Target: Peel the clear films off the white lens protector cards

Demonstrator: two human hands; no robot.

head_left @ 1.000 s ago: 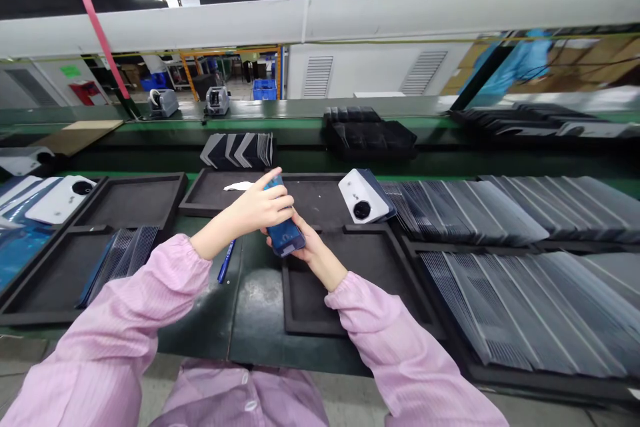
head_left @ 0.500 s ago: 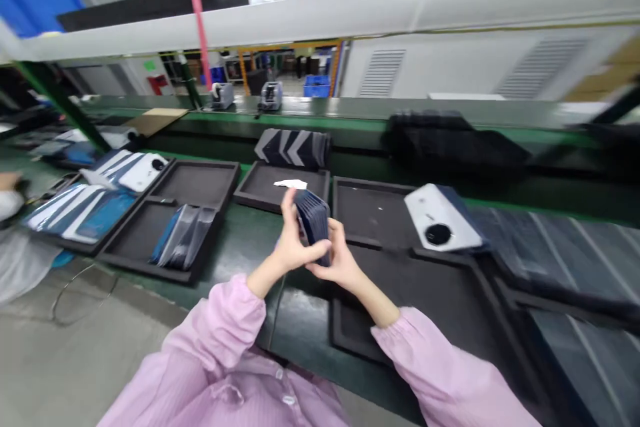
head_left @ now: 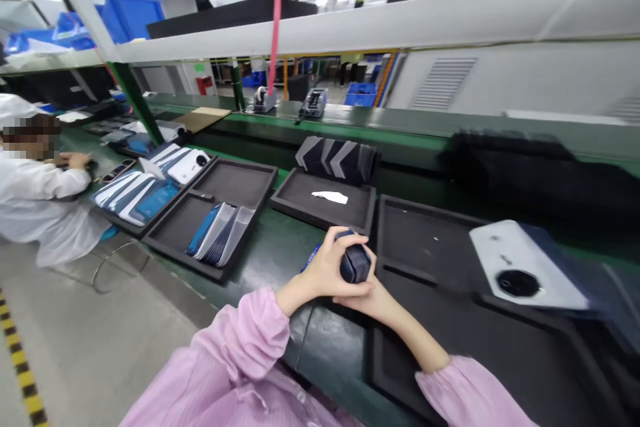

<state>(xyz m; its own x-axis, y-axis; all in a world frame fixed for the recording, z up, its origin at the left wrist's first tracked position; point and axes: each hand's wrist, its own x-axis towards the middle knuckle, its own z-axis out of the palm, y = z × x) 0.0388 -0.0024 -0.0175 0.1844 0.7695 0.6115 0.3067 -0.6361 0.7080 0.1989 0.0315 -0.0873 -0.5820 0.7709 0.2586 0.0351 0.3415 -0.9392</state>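
Note:
Both hands grip a compact stack of thin dark panels above the front part of the bench. My left hand curls over its left side, fingers across the top and thumb below. My right hand is wrapped around the right side and underneath, partly hidden behind the stack. The panels look like phone back covers, seen edge-on. A bit of blue shows beside my left hand; I cannot tell what it is. Behind the hands lies a shallow black tray with a white scrap inside.
Left, a black tray holds a row of panels; beyond it lie striped panels and a white phone-like piece. Striped panels stand behind. Right, a white phone-like piece rests by black trays. A co-worker sits left.
The view has swung left, bringing the co-worker into sight. My hands have turned the stack so its end faces me more, and my left hand now wraps over its top.

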